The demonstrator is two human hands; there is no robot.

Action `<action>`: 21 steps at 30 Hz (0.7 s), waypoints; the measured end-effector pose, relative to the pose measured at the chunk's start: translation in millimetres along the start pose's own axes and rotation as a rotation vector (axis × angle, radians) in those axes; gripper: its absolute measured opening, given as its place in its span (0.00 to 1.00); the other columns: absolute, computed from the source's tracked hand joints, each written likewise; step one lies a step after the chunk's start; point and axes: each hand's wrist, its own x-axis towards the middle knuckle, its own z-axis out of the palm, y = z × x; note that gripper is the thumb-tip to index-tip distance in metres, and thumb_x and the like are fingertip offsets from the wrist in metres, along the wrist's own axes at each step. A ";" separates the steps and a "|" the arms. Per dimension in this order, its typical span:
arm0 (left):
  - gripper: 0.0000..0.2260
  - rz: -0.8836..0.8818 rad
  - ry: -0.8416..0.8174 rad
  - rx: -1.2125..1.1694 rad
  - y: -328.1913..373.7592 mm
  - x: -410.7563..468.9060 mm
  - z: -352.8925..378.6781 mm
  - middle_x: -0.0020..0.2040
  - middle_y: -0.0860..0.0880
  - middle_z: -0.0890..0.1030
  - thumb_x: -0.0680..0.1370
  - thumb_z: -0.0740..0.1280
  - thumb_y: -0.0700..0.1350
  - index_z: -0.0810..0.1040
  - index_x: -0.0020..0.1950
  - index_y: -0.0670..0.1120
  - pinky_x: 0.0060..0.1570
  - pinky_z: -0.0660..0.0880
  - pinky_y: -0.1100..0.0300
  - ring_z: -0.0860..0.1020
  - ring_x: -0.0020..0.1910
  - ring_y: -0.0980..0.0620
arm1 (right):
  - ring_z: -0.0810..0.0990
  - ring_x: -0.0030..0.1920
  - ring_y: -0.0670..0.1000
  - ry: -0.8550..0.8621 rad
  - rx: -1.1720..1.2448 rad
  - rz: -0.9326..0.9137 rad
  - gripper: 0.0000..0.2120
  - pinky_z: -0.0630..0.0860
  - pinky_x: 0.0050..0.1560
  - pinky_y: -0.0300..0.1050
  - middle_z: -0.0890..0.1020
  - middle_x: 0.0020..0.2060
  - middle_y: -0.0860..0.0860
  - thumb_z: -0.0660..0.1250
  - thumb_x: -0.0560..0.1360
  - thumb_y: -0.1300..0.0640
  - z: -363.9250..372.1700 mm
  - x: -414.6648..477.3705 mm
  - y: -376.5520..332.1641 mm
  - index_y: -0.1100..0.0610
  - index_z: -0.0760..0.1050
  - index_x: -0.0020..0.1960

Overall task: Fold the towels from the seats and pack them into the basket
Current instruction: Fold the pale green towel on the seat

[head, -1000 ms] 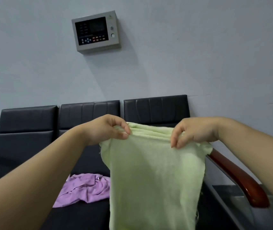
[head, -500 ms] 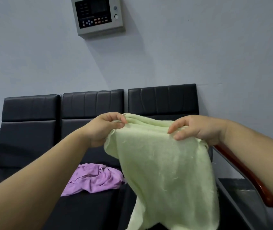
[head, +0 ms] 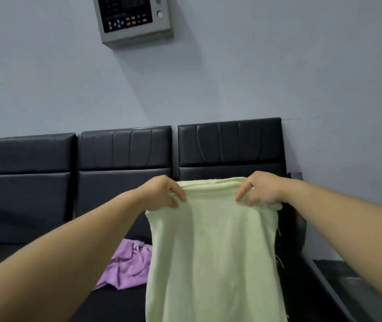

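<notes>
Pale green towel (head: 213,252): doubled over, hanging flat in front of the right black seat (head: 229,145); left hand (head: 162,194) and right hand (head: 262,190) pinch its top corners. Purple towel (head: 127,268): crumpled on middle seat.

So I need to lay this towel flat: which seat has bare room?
The left seat cushion, left of the purple towel, shows bare beside the left arm. The middle seat is crowded by that crumpled towel. The right seat is mostly hidden behind the green towel.
</notes>
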 end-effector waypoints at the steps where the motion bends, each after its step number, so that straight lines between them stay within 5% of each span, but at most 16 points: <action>1: 0.13 0.007 0.068 -0.007 0.3 12.0 -10.2 0.52 0.62 0.82 0.72 0.78 0.41 0.85 0.45 0.62 0.54 0.75 0.64 0.80 0.52 0.58 | 0.79 0.46 0.40 0.098 -0.002 -0.003 0.17 0.72 0.41 0.30 0.81 0.57 0.41 0.74 0.74 0.62 -10.5 12.7 -0.4 0.37 0.85 0.45; 6: 0.10 0.133 0.431 0.071 22.9 51.1 -88.2 0.52 0.55 0.83 0.76 0.72 0.40 0.86 0.51 0.56 0.54 0.77 0.57 0.80 0.52 0.52 | 0.79 0.62 0.50 0.518 -0.129 -0.051 0.19 0.76 0.60 0.43 0.81 0.63 0.45 0.66 0.77 0.63 -91.1 47.3 -21.6 0.38 0.84 0.50; 12: 0.09 0.210 0.505 0.145 33.7 34.1 -114.4 0.52 0.52 0.83 0.77 0.72 0.42 0.86 0.52 0.55 0.55 0.76 0.54 0.80 0.52 0.50 | 0.79 0.60 0.54 0.654 -0.178 -0.141 0.15 0.74 0.59 0.44 0.80 0.58 0.49 0.67 0.80 0.60 -109.5 25.0 -31.9 0.43 0.86 0.56; 15: 0.08 0.190 0.344 0.043 31.4 -2.6 -79.3 0.49 0.59 0.82 0.75 0.75 0.43 0.86 0.48 0.57 0.52 0.76 0.63 0.79 0.49 0.61 | 0.79 0.58 0.49 0.478 -0.151 -0.133 0.16 0.74 0.57 0.41 0.79 0.52 0.43 0.70 0.76 0.60 -72.9 -1.9 -16.9 0.38 0.85 0.50; 18: 0.10 0.110 0.091 0.000 23.0 -38.3 -27.3 0.42 0.66 0.80 0.72 0.78 0.46 0.84 0.42 0.63 0.44 0.68 0.77 0.77 0.43 0.70 | 0.81 0.51 0.45 0.086 -0.159 -0.089 0.16 0.78 0.53 0.41 0.82 0.51 0.40 0.74 0.72 0.56 -23.6 -30.8 -1.9 0.32 0.83 0.41; 21: 0.09 0.012 -0.220 -0.103 11.7 -71.8 27.8 0.42 0.64 0.81 0.71 0.79 0.47 0.86 0.43 0.62 0.46 0.73 0.71 0.78 0.43 0.65 | 0.80 0.51 0.42 -0.286 -0.112 -0.040 0.13 0.76 0.51 0.36 0.81 0.51 0.37 0.77 0.72 0.53 21.6 -62.0 2.5 0.33 0.84 0.43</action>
